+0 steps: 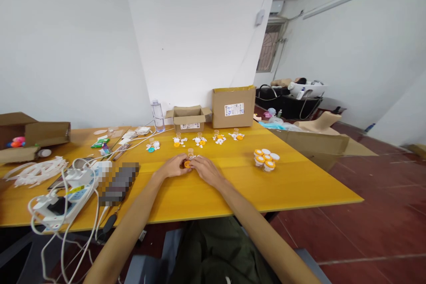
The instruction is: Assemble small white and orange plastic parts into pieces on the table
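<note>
Yellow table (299,186) — white walls (199,31), red floor (382,213).

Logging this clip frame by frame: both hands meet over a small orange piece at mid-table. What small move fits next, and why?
Probably press the orange cap together with the small white parts, since the left hand and right hand both pinch there. Finished orange-lidded containers stand clustered to the right, so setting it there would likely follow. How firmly the fingers grip is too small to tell.
</note>
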`<state>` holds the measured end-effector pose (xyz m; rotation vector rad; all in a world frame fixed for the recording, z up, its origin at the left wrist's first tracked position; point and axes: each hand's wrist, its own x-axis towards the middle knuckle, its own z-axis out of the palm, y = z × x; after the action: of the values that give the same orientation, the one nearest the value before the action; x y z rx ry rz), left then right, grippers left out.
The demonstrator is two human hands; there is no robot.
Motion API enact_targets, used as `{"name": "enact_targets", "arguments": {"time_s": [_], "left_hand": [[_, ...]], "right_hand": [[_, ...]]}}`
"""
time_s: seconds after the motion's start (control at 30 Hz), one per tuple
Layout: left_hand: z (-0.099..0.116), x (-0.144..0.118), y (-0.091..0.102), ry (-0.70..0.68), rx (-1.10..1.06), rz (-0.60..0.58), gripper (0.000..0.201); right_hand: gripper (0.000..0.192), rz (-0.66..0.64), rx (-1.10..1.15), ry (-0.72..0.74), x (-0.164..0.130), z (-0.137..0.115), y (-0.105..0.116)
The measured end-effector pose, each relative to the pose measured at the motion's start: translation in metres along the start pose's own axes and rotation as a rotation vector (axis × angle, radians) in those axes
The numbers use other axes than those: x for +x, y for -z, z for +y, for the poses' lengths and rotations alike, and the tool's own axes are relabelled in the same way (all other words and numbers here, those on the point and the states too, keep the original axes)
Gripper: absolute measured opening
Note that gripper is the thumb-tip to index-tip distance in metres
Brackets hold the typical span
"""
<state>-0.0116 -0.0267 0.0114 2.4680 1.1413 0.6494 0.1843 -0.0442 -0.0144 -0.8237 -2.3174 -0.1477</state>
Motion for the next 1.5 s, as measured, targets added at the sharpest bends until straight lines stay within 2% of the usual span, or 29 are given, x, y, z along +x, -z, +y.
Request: {"name": "enact_targets", "arguments": {"time_s": [0.4, 0.7, 1.23, 1.33, 1.5], "left_hand": [[-0.001, 0.001, -0.001, -0.021, 0.014, 0.004, 0.016], [0.005, -0.001, 0.002, 0.023, 0.040, -0.021, 0.016], [0.005, -0.001, 0.004, 0.044, -0.069, -0.018, 0.021], [0.007, -0.001, 0.007, 0.048, -0.110, 0.007, 0.023], [0.013, -0.001, 0.012, 0.029, -0.266, 0.118, 0.037]], "right_hand": [[0.019, 0.027, 0.006, -0.006, -0.001, -0.001, 0.001], [0.023, 0.065, 0.032, -0.047, -0.001, -0.001, 0.001], [0.027, 0.241, 0.025, -0.173, -0.002, 0.003, -0.001], [0.026, 0.249, 0.029, -0.174, -0.002, 0.003, -0.002], [0.026, 0.232, 0.033, -0.127, -0.002, 0.002, -0.003]]}}
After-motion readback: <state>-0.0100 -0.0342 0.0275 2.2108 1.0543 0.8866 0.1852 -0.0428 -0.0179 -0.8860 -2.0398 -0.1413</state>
